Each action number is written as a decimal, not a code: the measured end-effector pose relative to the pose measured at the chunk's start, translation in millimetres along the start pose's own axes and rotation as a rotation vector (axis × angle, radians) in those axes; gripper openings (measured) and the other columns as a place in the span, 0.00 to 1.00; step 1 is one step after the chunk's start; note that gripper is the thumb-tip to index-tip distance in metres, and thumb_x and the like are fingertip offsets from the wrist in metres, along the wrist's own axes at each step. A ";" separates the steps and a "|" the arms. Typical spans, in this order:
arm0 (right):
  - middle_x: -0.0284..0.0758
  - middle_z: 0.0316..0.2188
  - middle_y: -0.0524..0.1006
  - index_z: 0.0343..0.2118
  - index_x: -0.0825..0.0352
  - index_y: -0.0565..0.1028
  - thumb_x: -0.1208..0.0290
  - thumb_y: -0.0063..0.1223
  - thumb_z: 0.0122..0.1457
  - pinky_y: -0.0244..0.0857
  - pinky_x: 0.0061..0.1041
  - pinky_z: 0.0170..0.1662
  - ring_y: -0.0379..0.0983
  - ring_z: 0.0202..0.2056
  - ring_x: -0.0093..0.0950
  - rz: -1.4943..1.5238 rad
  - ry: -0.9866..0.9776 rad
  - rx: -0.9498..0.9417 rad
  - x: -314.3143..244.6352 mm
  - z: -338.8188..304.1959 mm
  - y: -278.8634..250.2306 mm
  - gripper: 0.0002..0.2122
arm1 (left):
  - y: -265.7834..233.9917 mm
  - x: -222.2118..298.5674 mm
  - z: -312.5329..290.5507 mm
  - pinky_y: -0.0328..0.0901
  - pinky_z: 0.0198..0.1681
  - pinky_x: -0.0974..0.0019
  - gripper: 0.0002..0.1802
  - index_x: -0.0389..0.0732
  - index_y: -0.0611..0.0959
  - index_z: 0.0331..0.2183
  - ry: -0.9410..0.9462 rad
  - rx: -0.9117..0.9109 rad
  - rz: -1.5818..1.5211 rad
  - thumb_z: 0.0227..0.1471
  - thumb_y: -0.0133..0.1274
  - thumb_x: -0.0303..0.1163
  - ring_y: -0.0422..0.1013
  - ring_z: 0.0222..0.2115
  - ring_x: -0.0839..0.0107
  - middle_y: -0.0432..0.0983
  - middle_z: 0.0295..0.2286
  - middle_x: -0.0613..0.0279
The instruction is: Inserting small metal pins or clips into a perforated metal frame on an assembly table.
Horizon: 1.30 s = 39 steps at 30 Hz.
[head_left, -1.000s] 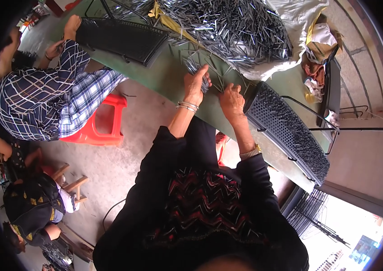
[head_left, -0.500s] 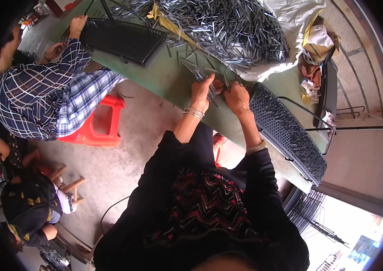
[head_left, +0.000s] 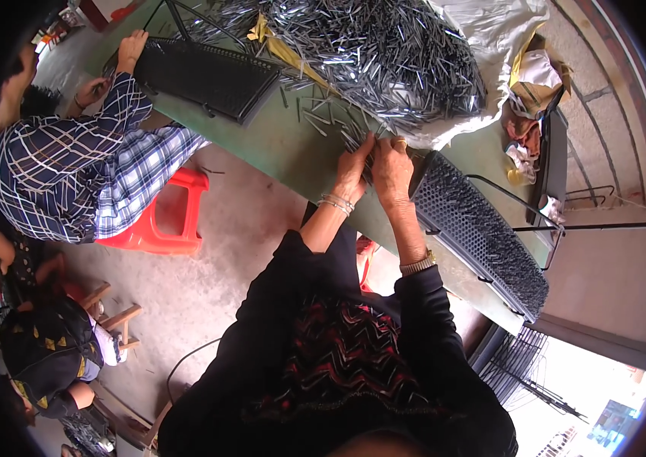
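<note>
My left hand (head_left: 352, 169) is closed round a bunch of thin dark strips (head_left: 352, 137), whose ends stick out past the fingers. Right against it is my right hand (head_left: 393, 171), fingers bent together with a few strip tips showing at the fingertips; how many it grips is hidden. Just beyond both hands rises a big heap of shiny dark strips (head_left: 391, 65) on a white sack (head_left: 483, 30). To the right of my right hand lies a long black perforated panel (head_left: 483, 236), its far side thickly set with upright dark strips.
On the green table (head_left: 277, 145) lie loose strips. At left, a co-worker in a checked shirt (head_left: 56, 167) sits on a red stool (head_left: 178, 217), one hand on another black panel (head_left: 201, 72). A thin metal rod frame (head_left: 517, 198) stands up beside the right panel.
Both hands have drawn together, the right moving left and the left shifting slightly right and nearer. The left hand's strip bunch is now more covered by fingers.
</note>
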State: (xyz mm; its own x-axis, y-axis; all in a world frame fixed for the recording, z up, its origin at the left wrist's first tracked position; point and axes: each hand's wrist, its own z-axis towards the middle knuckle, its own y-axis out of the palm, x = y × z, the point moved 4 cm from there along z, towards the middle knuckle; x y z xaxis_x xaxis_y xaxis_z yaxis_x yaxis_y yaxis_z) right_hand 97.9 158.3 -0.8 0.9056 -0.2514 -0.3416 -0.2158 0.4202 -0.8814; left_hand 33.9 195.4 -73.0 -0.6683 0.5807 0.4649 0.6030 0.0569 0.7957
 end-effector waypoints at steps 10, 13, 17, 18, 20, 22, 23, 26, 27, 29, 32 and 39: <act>0.53 0.37 0.68 0.41 0.69 0.66 0.74 0.44 0.54 0.65 0.45 0.38 0.67 0.37 0.52 0.180 0.005 0.076 -0.1 -4.2 -2.0 0.12 | 16.3 2.3 6.4 0.64 0.28 0.74 0.11 0.40 0.80 0.30 0.040 -0.120 0.002 0.45 0.63 0.35 0.70 0.25 0.77 0.75 0.26 0.68; 0.52 0.36 0.69 0.43 0.69 0.65 0.74 0.43 0.55 0.65 0.46 0.38 0.68 0.37 0.53 0.369 0.086 0.103 4.0 -4.4 -10.6 0.12 | 14.8 5.7 7.4 0.66 0.31 0.72 0.09 0.38 0.79 0.32 0.073 -0.096 0.060 0.47 0.60 0.30 0.71 0.27 0.75 0.76 0.28 0.66; 0.50 0.38 0.69 0.48 0.71 0.63 0.63 0.52 0.55 0.65 0.42 0.38 0.68 0.38 0.49 0.284 0.050 0.189 -6.0 5.2 -45.2 0.22 | 23.9 16.1 -1.3 0.62 0.25 0.74 0.05 0.37 0.78 0.26 0.240 -0.032 0.311 0.47 0.58 0.28 0.68 0.23 0.79 0.73 0.22 0.69; 0.50 0.39 0.69 0.49 0.72 0.63 0.60 0.55 0.53 0.64 0.40 0.41 0.68 0.39 0.48 0.399 0.035 0.177 -8.7 9.4 -47.0 0.26 | 24.2 16.4 -0.9 0.62 0.25 0.74 0.05 0.37 0.78 0.26 0.238 -0.031 0.312 0.47 0.58 0.28 0.68 0.23 0.79 0.73 0.22 0.69; 0.53 0.42 0.67 0.52 0.75 0.61 0.54 0.60 0.50 0.61 0.35 0.47 0.65 0.44 0.45 0.644 0.012 0.173 -8.0 18.8 -35.8 0.34 | 32.1 22.9 -5.2 0.62 0.25 0.73 0.07 0.37 0.76 0.25 0.769 -0.121 0.725 0.49 0.56 0.29 0.67 0.24 0.82 0.73 0.21 0.69; 0.41 0.39 0.71 0.51 0.73 0.61 0.58 0.59 0.53 0.63 0.25 0.44 0.66 0.40 0.26 0.706 0.039 0.093 -10.0 11.6 -24.2 0.30 | 18.2 9.9 -2.1 0.63 0.26 0.72 0.07 0.37 0.75 0.25 0.706 -0.111 0.698 0.50 0.54 0.29 0.66 0.25 0.82 0.73 0.21 0.69; 0.39 0.38 0.71 0.49 0.73 0.62 0.59 0.59 0.53 0.63 0.23 0.43 0.65 0.38 0.24 0.738 0.071 0.082 -6.5 7.3 -19.5 0.28 | 20.9 7.4 -4.1 0.63 0.26 0.72 0.08 0.37 0.74 0.25 0.643 -0.113 0.671 0.50 0.53 0.29 0.66 0.25 0.83 0.73 0.21 0.69; 0.44 0.30 0.75 0.41 0.70 0.69 0.61 0.55 0.55 0.65 0.29 0.37 0.71 0.32 0.32 0.889 0.243 0.104 8.1 -3.9 -4.0 0.18 | 18.5 1.2 -12.7 0.64 0.32 0.73 0.08 0.36 0.75 0.32 0.637 -0.170 0.770 0.53 0.50 0.31 0.66 0.29 0.82 0.73 0.26 0.70; 0.43 0.30 0.75 0.41 0.70 0.70 0.61 0.54 0.56 0.64 0.27 0.37 0.70 0.31 0.28 0.995 0.266 0.108 9.3 -5.9 0.4 0.17 | 17.1 -1.9 -10.7 0.64 0.37 0.74 0.11 0.35 0.76 0.36 0.587 -0.187 0.845 0.57 0.46 0.34 0.65 0.33 0.82 0.72 0.31 0.70; 0.39 0.29 0.74 0.41 0.69 0.70 0.62 0.52 0.58 0.64 0.25 0.36 0.69 0.31 0.25 1.056 0.248 0.192 -6.3 -6.2 -6.9 0.15 | 17.9 -0.8 -13.5 0.64 0.35 0.74 0.11 0.36 0.76 0.37 0.551 -0.233 0.698 0.58 0.45 0.33 0.65 0.32 0.82 0.72 0.31 0.72; 0.34 0.27 0.73 0.41 0.68 0.72 0.63 0.47 0.61 0.62 0.22 0.36 0.66 0.30 0.21 1.043 0.194 0.228 -16.4 -3.5 -23.8 0.13 | 16.3 1.3 -14.4 0.63 0.34 0.74 0.11 0.38 0.76 0.38 0.594 -0.208 0.858 0.58 0.46 0.34 0.65 0.31 0.82 0.72 0.30 0.72; 0.31 0.29 0.75 0.42 0.67 0.74 0.63 0.39 0.65 0.62 0.18 0.39 0.66 0.32 0.18 1.027 0.266 0.123 2.6 -13.8 -18.9 0.14 | 24.0 1.9 -29.7 0.66 0.36 0.70 0.14 0.37 0.74 0.38 0.622 -0.156 0.946 0.51 0.55 0.34 0.70 0.31 0.76 0.75 0.29 0.59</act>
State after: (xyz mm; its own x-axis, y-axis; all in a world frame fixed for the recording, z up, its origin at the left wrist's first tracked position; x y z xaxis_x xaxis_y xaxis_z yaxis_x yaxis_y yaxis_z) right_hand 99.2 137.7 10.5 0.1994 0.0971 -0.9751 -0.7783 0.6203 -0.0973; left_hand 34.2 173.8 -41.5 -0.1010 -0.1683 0.9805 0.9477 -0.3162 0.0434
